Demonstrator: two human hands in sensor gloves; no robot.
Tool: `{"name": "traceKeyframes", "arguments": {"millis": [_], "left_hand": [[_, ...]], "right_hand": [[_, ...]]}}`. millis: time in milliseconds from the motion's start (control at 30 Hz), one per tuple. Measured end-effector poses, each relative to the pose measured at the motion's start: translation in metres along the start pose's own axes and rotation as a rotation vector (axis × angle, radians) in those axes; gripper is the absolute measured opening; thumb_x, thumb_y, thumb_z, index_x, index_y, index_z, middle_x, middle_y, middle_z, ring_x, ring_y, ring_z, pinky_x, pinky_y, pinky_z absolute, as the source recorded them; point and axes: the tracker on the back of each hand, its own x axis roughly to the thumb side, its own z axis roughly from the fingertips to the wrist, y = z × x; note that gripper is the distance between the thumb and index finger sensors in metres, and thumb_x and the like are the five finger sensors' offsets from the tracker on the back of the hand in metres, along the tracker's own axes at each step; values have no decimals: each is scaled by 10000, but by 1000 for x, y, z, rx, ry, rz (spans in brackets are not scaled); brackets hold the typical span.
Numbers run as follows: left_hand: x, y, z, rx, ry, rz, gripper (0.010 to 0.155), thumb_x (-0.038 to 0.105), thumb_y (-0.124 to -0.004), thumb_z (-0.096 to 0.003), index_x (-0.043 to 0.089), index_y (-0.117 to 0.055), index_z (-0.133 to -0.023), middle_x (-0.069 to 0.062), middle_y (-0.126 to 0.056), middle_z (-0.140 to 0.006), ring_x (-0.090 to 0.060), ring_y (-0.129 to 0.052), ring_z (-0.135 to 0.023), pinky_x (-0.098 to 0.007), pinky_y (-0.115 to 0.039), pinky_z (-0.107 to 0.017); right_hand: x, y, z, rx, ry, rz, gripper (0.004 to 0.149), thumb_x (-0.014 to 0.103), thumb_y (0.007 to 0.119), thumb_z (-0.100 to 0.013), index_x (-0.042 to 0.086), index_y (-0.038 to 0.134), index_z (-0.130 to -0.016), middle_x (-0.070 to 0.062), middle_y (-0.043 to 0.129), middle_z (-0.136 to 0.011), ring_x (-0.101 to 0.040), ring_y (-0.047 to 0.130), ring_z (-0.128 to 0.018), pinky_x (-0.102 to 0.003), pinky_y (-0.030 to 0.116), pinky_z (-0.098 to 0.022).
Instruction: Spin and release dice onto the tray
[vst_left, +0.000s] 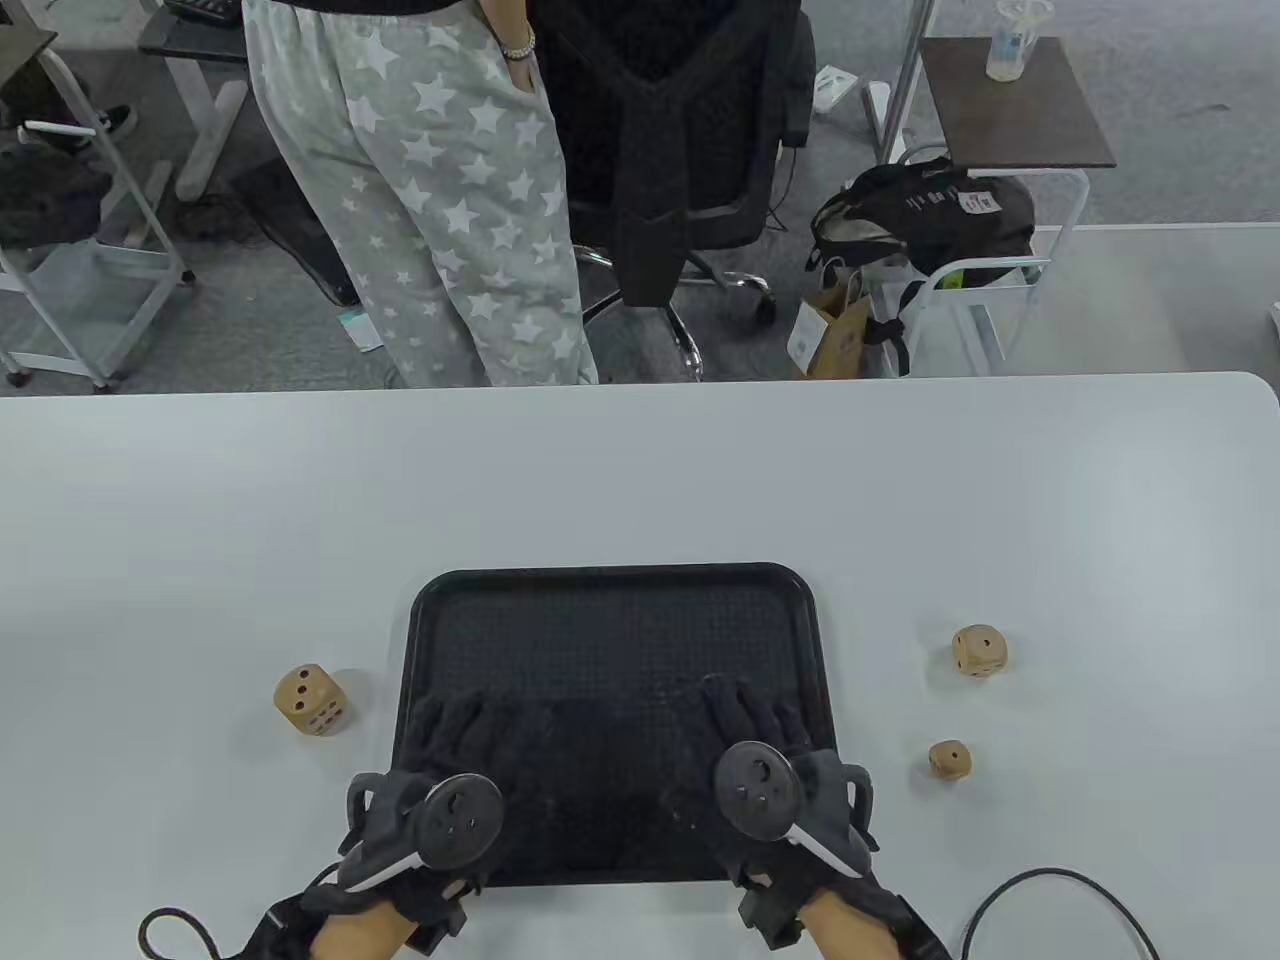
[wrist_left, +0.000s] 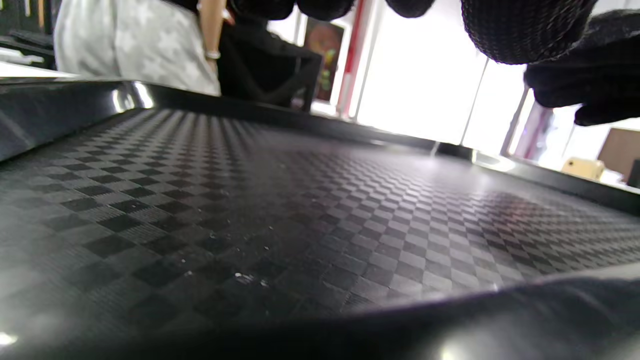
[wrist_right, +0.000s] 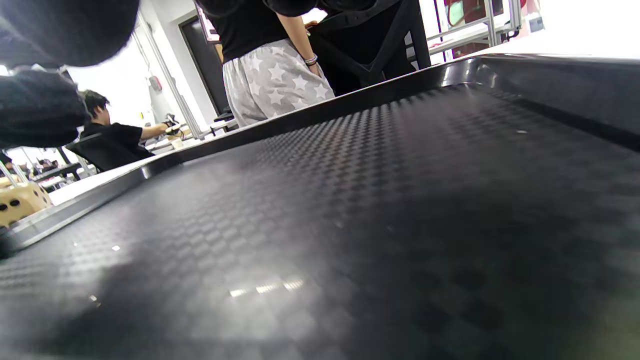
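A black textured tray (vst_left: 620, 600) lies on the white table near its front edge, with nothing on it but my hands. My left hand (vst_left: 470, 725) rests flat on the tray's near left part, fingers spread and holding nothing. My right hand (vst_left: 750, 710) lies the same way on the near right part. A large wooden die (vst_left: 311, 700) sits on the table left of the tray. A medium die (vst_left: 979, 650) and a small die (vst_left: 949, 760) sit to the right. The left wrist view shows the tray floor (wrist_left: 280, 200) and the right wrist view shows the large die (wrist_right: 20, 202) beyond the rim.
A person in star-patterned trousers (vst_left: 450, 200) stands beyond the table's far edge beside a black office chair (vst_left: 680, 150). A black cable (vst_left: 1060, 905) loops at the table's near right, another cable (vst_left: 175, 930) at the near left.
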Motion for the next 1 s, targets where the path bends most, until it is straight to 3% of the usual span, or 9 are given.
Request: {"name": "traceKeyframes", "arguments": {"millis": [367,567,1000], "left_hand": [[3,-3,0,-3,-8,-11,750,607,-684,-438,351,-376,-1072,-98,-332,-1167,-425,-439,-1097,-709,-270,-785],[3,-1,0,1,-8,-13,751,608,-684,-438,351,-375,-1072,-99,-330,-1167,-424,-439,-1097,-709,-269,-785],[0,1,1,-9,12,-13,745,606,-684,-437,349,-386,-1070,-100,-334,-1166,-426,-442,-1095,-709,-272,-784]], "right_hand": [[-9,-1,6,-24,28,21,800,623,699,-363,398,351,-1048,15,337,-1148,-288,384,-1092,-604,390,-796],[-21,-17,11,-87,71,8,823,640,711,-351,410,345,-1051,7,329,-1154,-296,371,-1095,-616,363,-797],[-114,-61,35,-217,438,-144,868,605,789,-350,476,289,-1048,37,245,-1176,-277,280,-1124,-608,302,-826]]}}
